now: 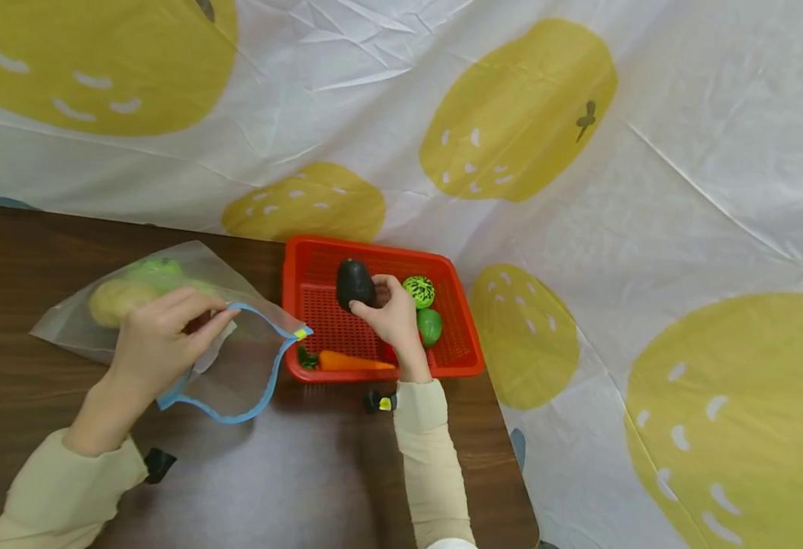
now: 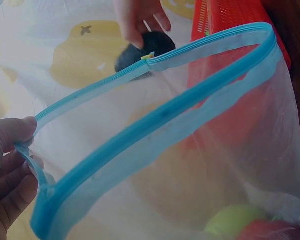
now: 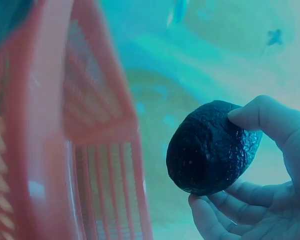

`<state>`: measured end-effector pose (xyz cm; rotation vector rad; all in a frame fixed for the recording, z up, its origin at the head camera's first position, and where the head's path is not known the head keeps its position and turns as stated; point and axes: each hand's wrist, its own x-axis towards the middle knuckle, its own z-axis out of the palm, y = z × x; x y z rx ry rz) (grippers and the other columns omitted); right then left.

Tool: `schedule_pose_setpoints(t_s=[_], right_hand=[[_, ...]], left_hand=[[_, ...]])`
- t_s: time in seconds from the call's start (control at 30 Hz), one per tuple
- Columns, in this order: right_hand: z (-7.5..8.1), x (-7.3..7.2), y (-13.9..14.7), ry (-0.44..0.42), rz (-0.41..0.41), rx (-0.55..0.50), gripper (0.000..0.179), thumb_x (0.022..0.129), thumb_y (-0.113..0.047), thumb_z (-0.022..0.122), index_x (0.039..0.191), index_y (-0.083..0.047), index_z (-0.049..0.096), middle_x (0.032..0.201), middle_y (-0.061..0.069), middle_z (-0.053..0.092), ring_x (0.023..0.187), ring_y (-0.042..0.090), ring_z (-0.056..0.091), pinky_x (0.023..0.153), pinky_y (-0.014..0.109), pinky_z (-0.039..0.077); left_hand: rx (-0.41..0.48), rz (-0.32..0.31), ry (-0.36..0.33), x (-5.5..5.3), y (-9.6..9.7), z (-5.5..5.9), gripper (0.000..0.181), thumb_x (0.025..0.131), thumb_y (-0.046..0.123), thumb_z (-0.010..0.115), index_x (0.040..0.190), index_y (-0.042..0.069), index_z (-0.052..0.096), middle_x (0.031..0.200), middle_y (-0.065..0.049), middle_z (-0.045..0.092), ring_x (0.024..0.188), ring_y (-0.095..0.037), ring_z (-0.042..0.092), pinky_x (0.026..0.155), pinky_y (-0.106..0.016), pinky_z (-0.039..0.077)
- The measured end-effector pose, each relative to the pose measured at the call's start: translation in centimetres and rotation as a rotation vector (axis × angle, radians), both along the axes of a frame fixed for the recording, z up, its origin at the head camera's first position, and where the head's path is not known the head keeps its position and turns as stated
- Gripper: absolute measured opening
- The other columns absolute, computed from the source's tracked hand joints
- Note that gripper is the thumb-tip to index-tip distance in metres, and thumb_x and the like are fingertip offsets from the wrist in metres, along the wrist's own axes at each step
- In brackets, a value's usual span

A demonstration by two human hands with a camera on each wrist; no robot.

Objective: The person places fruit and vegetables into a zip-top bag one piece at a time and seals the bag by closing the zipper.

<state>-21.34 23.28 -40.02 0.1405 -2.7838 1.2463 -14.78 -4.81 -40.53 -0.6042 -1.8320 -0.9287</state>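
Note:
Over the red basket, my right hand grips a dark avocado between thumb and fingers. The right wrist view shows the thumb on top of the avocado and the fingers beneath it. My left hand pinches the blue zip rim of a clear zip bag; its mouth gapes wide. Inside the bag lie a yellowish potato-like item and something green. The left wrist view also shows a red item low in the bag.
In the basket are a carrot, a green lime-like fruit, a green-and-black patterned ball and a partly hidden red item. The basket stands on a dark wooden table, against a fruit-printed curtain. The table's right edge lies close by.

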Motion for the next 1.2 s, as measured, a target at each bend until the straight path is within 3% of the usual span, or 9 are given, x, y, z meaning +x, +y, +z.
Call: schedule_pose_setpoints(t_s=[0.17,0.37,0.47,0.63,0.7,0.87,1.0,1.2], right_hand=[[-0.6,3.7,-0.6,0.05,0.006,-0.109,0.045,0.075,-0.013,0.077,0.114,-0.004,0.058,0.1,0.012,0.063,0.092,0.024,0.06,0.073,0.03,0.052],[-1.1,7.6,-2.6,0.06,0.061,-0.267,0.046,0.073,-0.007,0.076,0.116,-0.001,0.058,0.102,0.014,0.062,0.093,0.022,0.058,0.068,0.033,0.054],[0.0,9.9,-4.4,0.035,0.124,-0.309,0.045,0.073,0.0,0.073,0.114,0.004,0.057,0.099,0.017,0.062,0.09,0.021,0.057,0.068,0.033,0.054],[-1.4,11.7,-7.3,0.009,0.264,-0.307,0.043,0.073,-0.003,0.075,0.112,0.003,0.057,0.095,0.015,0.062,0.083,0.01,0.058,0.063,0.021,0.053],[-2.8,11.6,-8.2,0.003,0.292,-0.278,0.042,0.073,-0.007,0.076,0.111,-0.001,0.058,0.094,0.011,0.063,0.081,0.005,0.058,0.062,0.02,0.053],[-4.2,11.3,-11.0,0.025,0.257,-0.157,0.038,0.074,-0.014,0.077,0.105,-0.003,0.06,0.088,0.003,0.064,0.075,0.0,0.057,0.066,0.015,0.05],[-5.1,10.5,-13.2,0.136,0.168,0.054,0.038,0.072,-0.024,0.079,0.1,-0.006,0.061,0.084,-0.002,0.061,0.067,0.001,0.054,0.062,0.009,0.044],[-6.2,8.9,-15.4,0.303,0.026,0.405,0.04,0.068,-0.036,0.079,0.088,-0.009,0.058,0.075,-0.001,0.056,0.056,0.006,0.051,0.05,0.014,0.041]], left_hand=[[0.0,-0.011,0.001,-0.1,0.1,0.0,0.052,0.095,0.045,0.05,0.065,0.004,0.067,0.058,-0.001,0.057,0.049,-0.008,0.042,0.044,-0.019,0.034],[-0.001,-0.006,-0.007,0.0,0.2,0.0,0.053,0.095,0.045,0.05,0.065,0.005,0.067,0.059,-0.001,0.058,0.049,-0.009,0.044,0.045,-0.02,0.034],[-0.006,-0.006,-0.007,0.1,0.2,0.0,0.052,0.095,0.045,0.05,0.065,0.005,0.067,0.059,-0.001,0.058,0.049,-0.009,0.044,0.045,-0.02,0.035],[-0.012,-0.005,-0.014,0.1,0.1,0.0,0.053,0.095,0.046,0.049,0.066,0.004,0.067,0.059,-0.001,0.057,0.048,-0.009,0.043,0.044,-0.021,0.034],[-0.017,-0.01,-0.018,0.1,0.0,0.0,0.053,0.095,0.046,0.049,0.067,0.004,0.067,0.059,-0.002,0.057,0.048,-0.009,0.043,0.044,-0.021,0.034],[-0.031,-0.027,-0.024,0.2,-0.1,0.0,0.054,0.095,0.045,0.048,0.068,0.003,0.067,0.061,-0.004,0.059,0.048,-0.009,0.043,0.044,-0.021,0.035],[-0.045,-0.033,-0.03,0.3,-0.2,0.1,0.055,0.096,0.046,0.047,0.069,0.002,0.068,0.062,-0.006,0.06,0.049,-0.01,0.045,0.044,-0.023,0.037],[-0.052,-0.047,-0.021,0.3,-0.1,0.1,0.053,0.096,0.044,0.047,0.069,0.003,0.067,0.061,-0.004,0.058,0.048,-0.01,0.044,0.043,-0.022,0.035]])
